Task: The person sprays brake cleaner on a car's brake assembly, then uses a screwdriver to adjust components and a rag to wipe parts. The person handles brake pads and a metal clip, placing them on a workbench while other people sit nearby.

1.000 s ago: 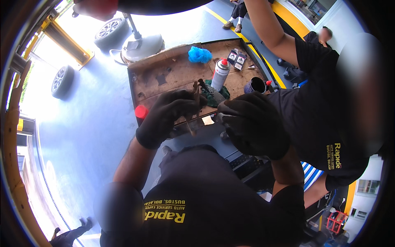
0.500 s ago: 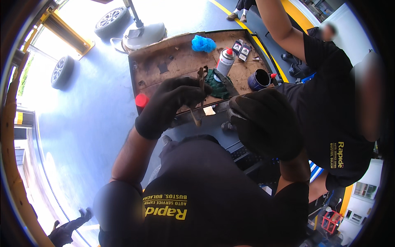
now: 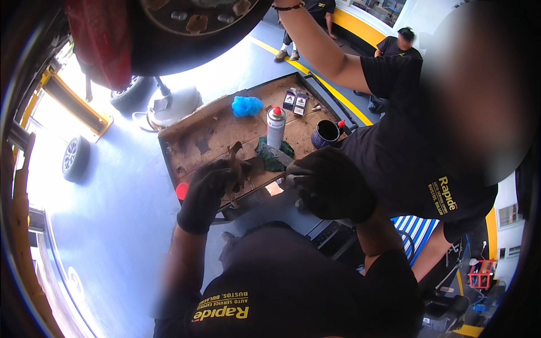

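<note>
My left hand (image 3: 207, 191), in a dark glove, is closed on a narrow brown metal part (image 3: 235, 153). The part stands roughly upright from the fingers, its lower end showing beneath them; its exact kind is unclear. In my right hand (image 3: 332, 183), also gloved, is a flat grey scraper blade (image 3: 279, 156); the fingers hide its grip end. The blade points left, toward the metal part, with a gap between them. Behind it a dark green cloth (image 3: 271, 153) lies on the cardboard-lined tray (image 3: 211, 132), beside a spray can (image 3: 276, 127) with a red top.
An open dark tin (image 3: 326, 134), two small boxes (image 3: 295, 101) and a crumpled blue glove (image 3: 247, 106) are on the tray. A red cap (image 3: 182, 191) sits at its left edge. A wheel hub (image 3: 194, 25) hangs overhead. A co-worker's arm (image 3: 321, 50) reaches up at right.
The view has shifted, bringing the wheel hub into sight at the top. Both hands appear lower and further left, and the metal part has turned, showing more of its side.
</note>
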### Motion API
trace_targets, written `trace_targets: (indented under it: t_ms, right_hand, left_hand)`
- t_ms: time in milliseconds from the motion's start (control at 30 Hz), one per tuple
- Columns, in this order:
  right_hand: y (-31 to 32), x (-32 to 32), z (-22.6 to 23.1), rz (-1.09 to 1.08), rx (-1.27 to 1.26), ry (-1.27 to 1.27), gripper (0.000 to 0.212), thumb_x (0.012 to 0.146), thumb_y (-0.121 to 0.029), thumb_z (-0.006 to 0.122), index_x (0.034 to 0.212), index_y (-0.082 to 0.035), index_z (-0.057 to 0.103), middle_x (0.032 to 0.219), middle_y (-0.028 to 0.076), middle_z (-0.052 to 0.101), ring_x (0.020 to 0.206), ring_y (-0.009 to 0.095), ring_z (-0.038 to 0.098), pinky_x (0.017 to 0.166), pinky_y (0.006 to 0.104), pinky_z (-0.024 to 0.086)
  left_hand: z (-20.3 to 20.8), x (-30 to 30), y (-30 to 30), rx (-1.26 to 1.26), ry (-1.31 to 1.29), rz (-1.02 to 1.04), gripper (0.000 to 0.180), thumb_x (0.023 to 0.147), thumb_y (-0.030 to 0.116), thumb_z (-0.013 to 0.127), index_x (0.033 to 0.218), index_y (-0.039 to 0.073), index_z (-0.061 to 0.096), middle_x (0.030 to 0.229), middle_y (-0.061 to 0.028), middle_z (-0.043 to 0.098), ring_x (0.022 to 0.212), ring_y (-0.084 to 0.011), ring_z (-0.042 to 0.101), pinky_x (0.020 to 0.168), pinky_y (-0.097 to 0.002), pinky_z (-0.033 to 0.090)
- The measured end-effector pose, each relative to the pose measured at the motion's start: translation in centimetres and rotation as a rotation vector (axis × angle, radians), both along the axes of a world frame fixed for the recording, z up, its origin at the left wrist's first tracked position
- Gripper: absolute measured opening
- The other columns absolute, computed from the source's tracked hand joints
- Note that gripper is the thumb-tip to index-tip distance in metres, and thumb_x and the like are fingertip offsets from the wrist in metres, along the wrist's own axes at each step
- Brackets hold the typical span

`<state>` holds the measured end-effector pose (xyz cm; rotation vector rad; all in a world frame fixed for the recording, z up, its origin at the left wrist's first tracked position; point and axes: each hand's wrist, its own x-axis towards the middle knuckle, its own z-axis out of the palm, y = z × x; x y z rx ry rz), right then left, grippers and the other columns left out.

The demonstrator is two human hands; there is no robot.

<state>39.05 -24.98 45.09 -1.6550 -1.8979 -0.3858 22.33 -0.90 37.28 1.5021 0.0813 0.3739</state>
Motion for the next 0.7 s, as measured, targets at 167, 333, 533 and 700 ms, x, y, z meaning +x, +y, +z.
trace_targets:
  t_ms: [167,333,533,700]
  right_hand:
    - [-1.8,3.2,-11.2,-0.412,0.259,0.561,0.012,0.094,-0.009,0.064,0.104,-0.002,0.068,0.097,0.011,0.071,0.090,0.023,0.070,0.080,0.0346,0.055]
    - [-2.1,7.3,-18.8,-0.754,0.391,0.662,0.013,0.097,-0.011,0.063,0.102,0.001,0.069,0.091,0.014,0.073,0.087,0.022,0.071,0.077,0.0331,0.056]
    - [0.1,17.1,-18.8,-0.987,0.440,0.466,0.014,0.095,-0.017,0.063,0.096,-0.005,0.071,0.093,0.017,0.073,0.089,0.035,0.072,0.076,0.0407,0.058]
    - [0.3,25.6,-22.0,-1.275,0.104,0.413,0.018,0.087,-0.020,0.062,0.092,-0.005,0.070,0.096,0.020,0.072,0.093,0.040,0.070,0.080,0.0487,0.056]
  left_hand:
    - [-1.0,0.3,-1.1,-0.208,0.173,0.127,0.035,0.088,0.016,0.060,0.115,-0.005,0.068,0.096,-0.0052,0.067,0.087,-0.0141,0.061,0.081,-0.0266,0.047]
    - [-7.8,-2.7,-1.4,-0.278,0.360,0.192,0.033,0.088,0.016,0.060,0.112,-0.005,0.069,0.093,-0.0040,0.065,0.085,-0.0119,0.059,0.078,-0.0248,0.045]
    - [-11.9,-6.5,-2.8,-0.096,0.417,0.268,0.027,0.093,0.017,0.054,0.102,-0.005,0.068,0.088,-0.0046,0.062,0.079,-0.0125,0.057,0.072,-0.0278,0.046]
    - [-11.5,-7.4,-3.4,-0.058,0.466,0.443,0.027,0.096,0.013,0.049,0.102,-0.005,0.068,0.097,-0.0081,0.066,0.080,-0.0146,0.060,0.071,-0.0298,0.049]
